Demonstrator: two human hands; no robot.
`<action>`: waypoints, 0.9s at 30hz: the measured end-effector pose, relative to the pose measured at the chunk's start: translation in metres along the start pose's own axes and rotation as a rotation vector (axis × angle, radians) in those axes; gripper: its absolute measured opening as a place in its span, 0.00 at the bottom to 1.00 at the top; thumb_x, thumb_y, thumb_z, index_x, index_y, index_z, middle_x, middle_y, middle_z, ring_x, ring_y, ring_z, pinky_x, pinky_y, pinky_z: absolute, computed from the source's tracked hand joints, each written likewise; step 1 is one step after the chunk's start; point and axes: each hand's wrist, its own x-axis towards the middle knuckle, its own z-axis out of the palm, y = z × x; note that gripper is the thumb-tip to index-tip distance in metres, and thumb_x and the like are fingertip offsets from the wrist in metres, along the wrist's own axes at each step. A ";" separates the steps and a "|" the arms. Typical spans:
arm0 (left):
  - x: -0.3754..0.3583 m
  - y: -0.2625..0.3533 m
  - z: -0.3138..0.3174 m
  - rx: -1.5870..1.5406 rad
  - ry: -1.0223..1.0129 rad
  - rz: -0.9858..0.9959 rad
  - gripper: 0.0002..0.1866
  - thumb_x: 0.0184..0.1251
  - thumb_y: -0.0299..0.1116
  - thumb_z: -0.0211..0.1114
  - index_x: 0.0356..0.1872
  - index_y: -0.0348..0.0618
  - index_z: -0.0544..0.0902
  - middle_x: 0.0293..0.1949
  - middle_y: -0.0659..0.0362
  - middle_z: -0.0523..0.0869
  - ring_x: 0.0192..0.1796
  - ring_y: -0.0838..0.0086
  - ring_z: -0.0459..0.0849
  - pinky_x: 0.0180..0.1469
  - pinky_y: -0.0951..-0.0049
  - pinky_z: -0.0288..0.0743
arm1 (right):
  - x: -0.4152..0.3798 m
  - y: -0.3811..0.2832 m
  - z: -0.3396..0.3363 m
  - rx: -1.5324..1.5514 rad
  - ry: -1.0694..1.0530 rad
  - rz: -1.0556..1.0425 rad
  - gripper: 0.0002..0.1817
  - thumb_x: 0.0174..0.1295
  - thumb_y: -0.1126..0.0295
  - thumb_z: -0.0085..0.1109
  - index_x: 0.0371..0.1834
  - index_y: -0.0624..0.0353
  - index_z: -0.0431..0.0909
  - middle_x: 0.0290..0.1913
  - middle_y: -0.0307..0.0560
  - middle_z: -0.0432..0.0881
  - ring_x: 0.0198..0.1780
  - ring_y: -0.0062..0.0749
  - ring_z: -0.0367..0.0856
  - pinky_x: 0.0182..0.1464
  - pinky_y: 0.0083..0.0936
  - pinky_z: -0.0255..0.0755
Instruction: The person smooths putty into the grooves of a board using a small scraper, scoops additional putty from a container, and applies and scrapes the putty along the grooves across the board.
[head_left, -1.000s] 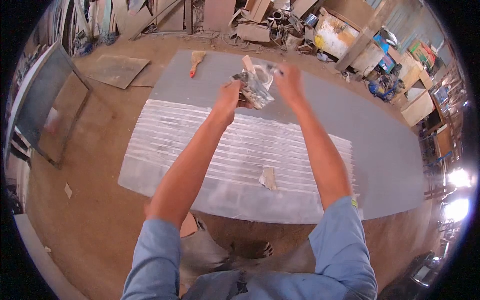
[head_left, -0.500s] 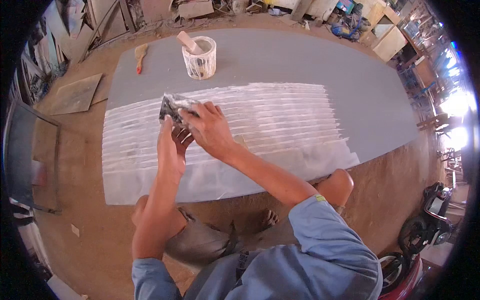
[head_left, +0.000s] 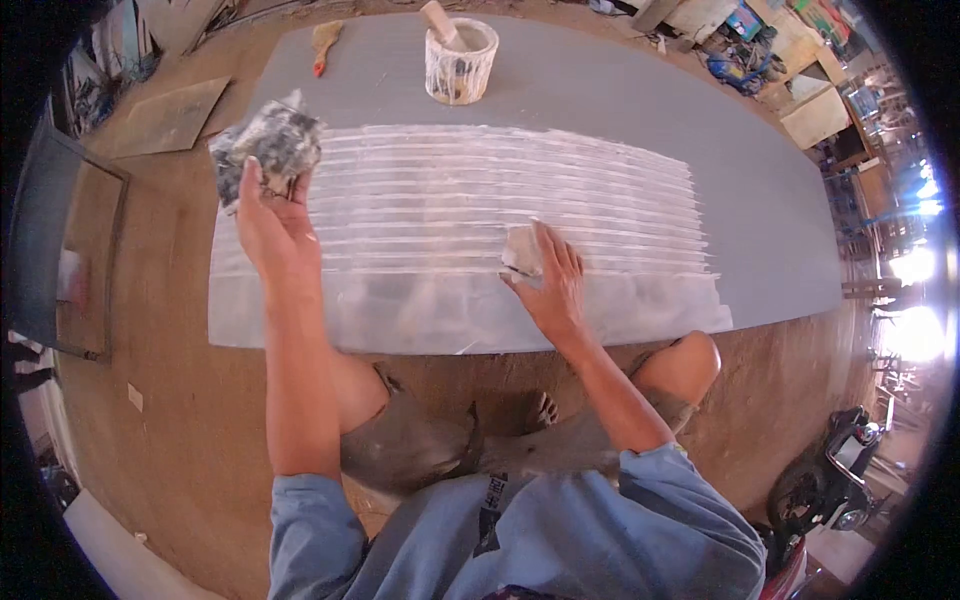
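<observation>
My left hand (head_left: pixel 278 215) is raised over the panel's left edge, its thumb and fingers closed on a ragged flat piece (head_left: pixel 268 145) blotched grey, black and white. My right hand (head_left: pixel 553 285) rests low over the middle of the grey panel (head_left: pixel 760 220), gripping a small pale beige flat piece (head_left: pixel 523 250) with a dark lower edge. Beneath it, white streaks (head_left: pixel 430 190) run in parallel rows across the panel, with a smoother smeared white band along the near side.
A white-dripped bucket (head_left: pixel 458 75) with a wooden handle (head_left: pixel 438 22) sticking out stands on the far part of the panel. A brush (head_left: pixel 324 48) lies to its left. A motorbike (head_left: pixel 825 475) is parked at the right, and a framed pane (head_left: pixel 75 240) is at the left.
My hands have parted: the left moved out to the left with the blotched piece, and the right let go of it and took up the beige piece from the panel. The view has tilted downward.
</observation>
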 end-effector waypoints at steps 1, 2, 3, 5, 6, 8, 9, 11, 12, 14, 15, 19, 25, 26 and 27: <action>0.004 0.003 -0.003 -0.030 0.023 0.047 0.18 0.76 0.31 0.57 0.60 0.30 0.71 0.57 0.49 0.80 0.57 0.64 0.82 0.60 0.63 0.82 | -0.003 0.000 0.005 0.002 -0.007 0.001 0.36 0.59 0.66 0.70 0.71 0.58 0.69 0.70 0.52 0.72 0.71 0.48 0.67 0.73 0.42 0.59; 0.008 0.003 -0.006 -0.028 0.028 0.047 0.18 0.76 0.31 0.57 0.60 0.30 0.71 0.57 0.49 0.80 0.57 0.64 0.82 0.60 0.63 0.82 | -0.004 0.001 0.010 -0.035 -0.031 -0.019 0.36 0.60 0.64 0.69 0.71 0.59 0.66 0.70 0.54 0.70 0.71 0.51 0.67 0.72 0.46 0.58; 0.010 0.003 -0.010 -0.039 0.017 0.033 0.19 0.77 0.31 0.56 0.60 0.29 0.70 0.58 0.48 0.79 0.58 0.63 0.82 0.61 0.62 0.82 | -0.005 0.001 0.014 -0.071 -0.054 -0.040 0.37 0.61 0.63 0.67 0.72 0.60 0.63 0.70 0.55 0.69 0.70 0.54 0.66 0.70 0.50 0.57; 0.013 0.005 -0.016 -0.051 0.011 0.031 0.19 0.77 0.32 0.56 0.61 0.28 0.69 0.59 0.47 0.78 0.59 0.62 0.81 0.63 0.60 0.81 | 0.001 -0.001 0.025 -0.022 -0.055 -0.081 0.38 0.61 0.61 0.67 0.73 0.60 0.63 0.70 0.56 0.69 0.70 0.54 0.65 0.71 0.50 0.57; 0.012 0.006 -0.015 -0.071 -0.007 0.019 0.19 0.77 0.32 0.55 0.61 0.28 0.69 0.59 0.47 0.78 0.60 0.61 0.81 0.63 0.60 0.81 | 0.008 -0.006 0.029 0.026 -0.054 -0.117 0.38 0.61 0.60 0.67 0.73 0.60 0.63 0.70 0.57 0.69 0.71 0.55 0.65 0.71 0.50 0.57; 0.014 0.011 -0.016 -0.090 -0.015 0.025 0.19 0.78 0.32 0.55 0.61 0.27 0.69 0.59 0.47 0.78 0.60 0.60 0.81 0.64 0.59 0.81 | 0.022 -0.028 0.048 0.087 -0.086 -0.121 0.39 0.60 0.59 0.68 0.73 0.60 0.63 0.71 0.58 0.69 0.71 0.56 0.65 0.72 0.51 0.56; 0.017 0.012 -0.018 -0.108 0.005 0.048 0.19 0.78 0.31 0.55 0.61 0.27 0.69 0.59 0.47 0.78 0.60 0.60 0.81 0.64 0.59 0.81 | 0.032 -0.036 0.057 0.140 -0.119 -0.116 0.39 0.60 0.59 0.68 0.73 0.60 0.64 0.71 0.58 0.68 0.71 0.57 0.64 0.73 0.51 0.55; 0.022 0.025 -0.022 -0.117 0.025 0.105 0.20 0.78 0.31 0.55 0.62 0.27 0.68 0.58 0.46 0.79 0.59 0.59 0.82 0.64 0.59 0.81 | 0.066 -0.043 0.067 0.186 -0.018 -0.202 0.40 0.61 0.57 0.68 0.74 0.60 0.62 0.70 0.61 0.70 0.71 0.57 0.66 0.74 0.49 0.56; 0.023 0.034 -0.023 -0.115 0.037 0.126 0.20 0.78 0.31 0.55 0.62 0.27 0.68 0.58 0.46 0.79 0.59 0.59 0.82 0.64 0.59 0.81 | 0.094 -0.046 0.067 0.205 0.047 -0.147 0.40 0.62 0.56 0.67 0.74 0.61 0.63 0.67 0.63 0.73 0.69 0.58 0.69 0.72 0.48 0.59; 0.022 0.043 -0.027 -0.159 0.122 0.180 0.20 0.77 0.30 0.55 0.62 0.27 0.68 0.58 0.46 0.79 0.58 0.59 0.83 0.62 0.59 0.83 | 0.162 -0.029 0.071 0.204 0.199 -0.096 0.39 0.65 0.52 0.63 0.73 0.64 0.64 0.59 0.64 0.79 0.58 0.55 0.78 0.62 0.44 0.70; 0.023 0.053 -0.031 -0.158 0.132 0.192 0.20 0.77 0.30 0.55 0.62 0.27 0.68 0.58 0.46 0.79 0.58 0.59 0.83 0.62 0.59 0.83 | 0.193 -0.020 0.074 0.182 0.291 -0.103 0.39 0.67 0.49 0.60 0.72 0.66 0.65 0.53 0.63 0.83 0.49 0.52 0.84 0.54 0.40 0.77; 0.032 0.067 -0.052 -0.150 0.148 0.285 0.20 0.76 0.30 0.56 0.61 0.26 0.68 0.57 0.46 0.79 0.57 0.60 0.83 0.61 0.60 0.84 | 0.271 -0.011 0.063 0.762 -0.063 0.426 0.34 0.70 0.44 0.53 0.60 0.67 0.74 0.37 0.53 0.86 0.25 0.31 0.80 0.28 0.28 0.74; 0.045 0.076 -0.077 -0.144 0.194 0.283 0.20 0.76 0.30 0.56 0.61 0.27 0.68 0.57 0.47 0.79 0.55 0.61 0.84 0.58 0.61 0.85 | 0.314 -0.018 0.063 0.792 -0.125 0.452 0.29 0.70 0.43 0.51 0.51 0.61 0.78 0.33 0.49 0.87 0.22 0.25 0.77 0.23 0.26 0.70; 0.046 0.077 -0.080 -0.137 0.205 0.291 0.20 0.76 0.30 0.56 0.62 0.27 0.68 0.57 0.47 0.79 0.55 0.62 0.84 0.57 0.62 0.86 | 0.319 -0.015 0.065 0.769 -0.126 0.484 0.28 0.70 0.43 0.51 0.52 0.60 0.79 0.33 0.48 0.87 0.22 0.26 0.76 0.23 0.27 0.70; 0.048 0.077 -0.085 -0.134 0.211 0.284 0.20 0.76 0.30 0.56 0.62 0.27 0.68 0.57 0.47 0.79 0.55 0.62 0.84 0.57 0.62 0.86 | 0.324 -0.012 0.065 0.773 -0.131 0.489 0.25 0.70 0.46 0.51 0.51 0.59 0.79 0.32 0.48 0.87 0.22 0.25 0.76 0.23 0.28 0.71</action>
